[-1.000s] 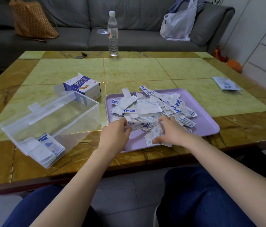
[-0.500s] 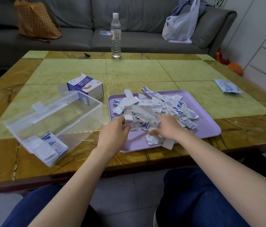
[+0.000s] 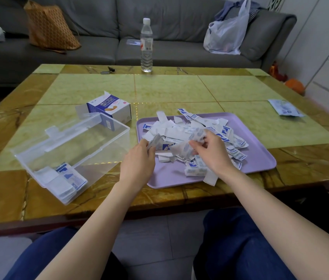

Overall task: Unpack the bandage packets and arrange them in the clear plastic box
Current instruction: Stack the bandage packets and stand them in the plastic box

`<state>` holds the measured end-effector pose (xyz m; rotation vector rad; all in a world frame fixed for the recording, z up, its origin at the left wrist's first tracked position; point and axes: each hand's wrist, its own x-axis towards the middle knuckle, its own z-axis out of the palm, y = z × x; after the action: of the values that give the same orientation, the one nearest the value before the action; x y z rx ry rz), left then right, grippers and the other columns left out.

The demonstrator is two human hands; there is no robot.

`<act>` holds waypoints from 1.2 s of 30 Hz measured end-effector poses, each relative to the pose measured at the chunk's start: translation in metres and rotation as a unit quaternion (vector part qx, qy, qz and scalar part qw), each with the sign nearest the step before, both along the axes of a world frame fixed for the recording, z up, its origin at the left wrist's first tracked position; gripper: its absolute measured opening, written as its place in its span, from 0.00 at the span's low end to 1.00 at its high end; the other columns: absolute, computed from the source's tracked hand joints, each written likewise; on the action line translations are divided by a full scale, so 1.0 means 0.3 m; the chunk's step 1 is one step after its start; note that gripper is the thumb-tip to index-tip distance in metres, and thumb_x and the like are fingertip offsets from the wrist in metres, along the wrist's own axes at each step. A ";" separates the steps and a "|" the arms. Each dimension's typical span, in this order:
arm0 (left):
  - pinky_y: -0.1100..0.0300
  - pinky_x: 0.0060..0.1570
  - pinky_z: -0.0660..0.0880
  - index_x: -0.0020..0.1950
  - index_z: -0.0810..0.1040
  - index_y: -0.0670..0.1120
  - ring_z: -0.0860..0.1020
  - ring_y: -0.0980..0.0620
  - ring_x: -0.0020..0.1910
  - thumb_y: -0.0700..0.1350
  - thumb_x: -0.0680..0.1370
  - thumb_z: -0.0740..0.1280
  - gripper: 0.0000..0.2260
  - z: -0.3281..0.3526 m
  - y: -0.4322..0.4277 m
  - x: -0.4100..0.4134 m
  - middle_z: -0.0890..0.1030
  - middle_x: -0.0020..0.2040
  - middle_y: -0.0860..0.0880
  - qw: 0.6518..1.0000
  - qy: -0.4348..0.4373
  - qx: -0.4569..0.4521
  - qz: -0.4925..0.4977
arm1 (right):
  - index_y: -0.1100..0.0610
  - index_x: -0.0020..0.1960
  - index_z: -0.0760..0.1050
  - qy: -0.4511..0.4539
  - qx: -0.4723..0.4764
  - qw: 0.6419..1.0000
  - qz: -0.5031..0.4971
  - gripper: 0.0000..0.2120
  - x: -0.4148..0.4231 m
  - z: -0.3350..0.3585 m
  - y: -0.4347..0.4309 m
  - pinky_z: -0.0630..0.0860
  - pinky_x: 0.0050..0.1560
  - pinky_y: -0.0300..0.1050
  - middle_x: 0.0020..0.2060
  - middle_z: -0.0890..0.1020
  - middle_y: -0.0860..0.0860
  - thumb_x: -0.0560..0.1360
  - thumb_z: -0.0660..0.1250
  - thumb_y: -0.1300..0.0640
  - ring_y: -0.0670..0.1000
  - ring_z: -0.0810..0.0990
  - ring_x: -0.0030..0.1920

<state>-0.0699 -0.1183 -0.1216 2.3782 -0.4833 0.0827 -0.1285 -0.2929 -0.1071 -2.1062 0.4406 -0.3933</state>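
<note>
A loose heap of white-and-blue bandage packets (image 3: 192,132) lies on a lilac tray (image 3: 256,158). My left hand (image 3: 139,162) grips a small bunch of packets (image 3: 155,141) at the heap's left edge. My right hand (image 3: 214,152) pinches more packets (image 3: 188,147) just above the heap's middle. To the left stands the clear plastic box (image 3: 68,146), open, with a short stack of packets (image 3: 68,178) in its near corner. An opened bandage carton (image 3: 111,109) lies behind the box.
A water bottle (image 3: 146,45) stands at the table's far edge, keys (image 3: 108,70) to its left. A printed leaflet (image 3: 286,108) lies at the right side. A grey sofa holds an orange bag (image 3: 50,27) and a plastic bag (image 3: 226,35). My knees are under the table's near edge.
Both hands have risen from the tray's near part and moved further into the heap, lifting bunches of packets off it. The box and carton stay put.
</note>
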 end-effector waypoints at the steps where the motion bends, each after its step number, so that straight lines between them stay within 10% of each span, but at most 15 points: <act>1: 0.55 0.34 0.64 0.44 0.67 0.42 0.71 0.44 0.37 0.46 0.81 0.56 0.10 -0.001 -0.003 -0.001 0.73 0.37 0.46 1.000 0.004 -0.009 -0.005 | 0.61 0.46 0.72 -0.001 0.021 1.000 0.014 0.07 -0.003 0.001 0.009 0.77 0.44 0.49 0.38 0.82 0.55 0.75 0.68 0.59 0.52 0.82 0.38; 10: 0.69 0.30 0.64 0.41 0.64 0.47 0.69 0.58 0.32 0.43 0.82 0.55 0.10 0.019 -0.052 -0.050 0.69 0.33 0.56 0.988 0.053 -0.118 -0.087 | 0.56 0.45 0.74 0.012 0.152 0.987 0.045 0.10 0.019 -0.022 0.082 0.82 0.39 0.43 0.40 0.82 0.52 0.70 0.73 0.65 0.53 0.82 0.39; 18: 0.55 0.34 0.61 0.44 0.66 0.45 0.70 0.47 0.36 0.42 0.80 0.60 0.06 -0.008 -0.048 -0.017 0.71 0.35 0.50 0.991 0.019 -0.103 -0.078 | 0.60 0.50 0.74 0.010 0.141 0.990 0.023 0.10 0.039 -0.028 0.096 0.80 0.48 0.48 0.45 0.83 0.56 0.71 0.71 0.65 0.54 0.82 0.47; 24: 0.55 0.34 0.64 0.43 0.67 0.45 0.72 0.46 0.36 0.45 0.80 0.60 0.07 -0.020 -0.056 -0.016 0.71 0.33 0.53 0.995 0.020 -0.044 -0.092 | 0.61 0.57 0.66 0.001 0.226 0.973 0.041 0.21 0.040 -0.030 0.097 0.80 0.37 0.36 0.49 0.82 0.58 0.69 0.73 0.67 0.47 0.80 0.40; 32: 0.55 0.36 0.64 0.44 0.66 0.46 0.73 0.43 0.40 0.44 0.80 0.59 0.06 -0.023 -0.044 -0.018 0.73 0.40 0.49 0.985 -0.120 0.063 -0.107 | 0.54 0.69 0.65 -0.011 -0.191 0.979 0.070 0.29 0.014 -0.059 0.080 0.60 0.63 0.36 0.64 0.71 0.51 0.71 0.71 0.61 0.50 0.65 0.66; 36: 0.48 0.43 0.70 0.51 0.73 0.42 0.74 0.43 0.47 0.41 0.79 0.61 0.03 -0.040 -0.043 -0.009 0.77 0.47 0.44 0.983 -0.074 0.077 -0.147 | 0.56 0.68 0.65 0.091 -0.199 0.970 0.102 0.22 0.004 -0.078 0.062 0.68 0.63 0.45 0.62 0.73 0.53 0.75 0.63 0.66 0.52 0.69 0.64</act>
<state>-0.0727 -0.1311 -0.1336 2.4321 -0.9368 0.0908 -0.1272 -0.2743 -0.1304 -2.5646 0.2594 -0.1781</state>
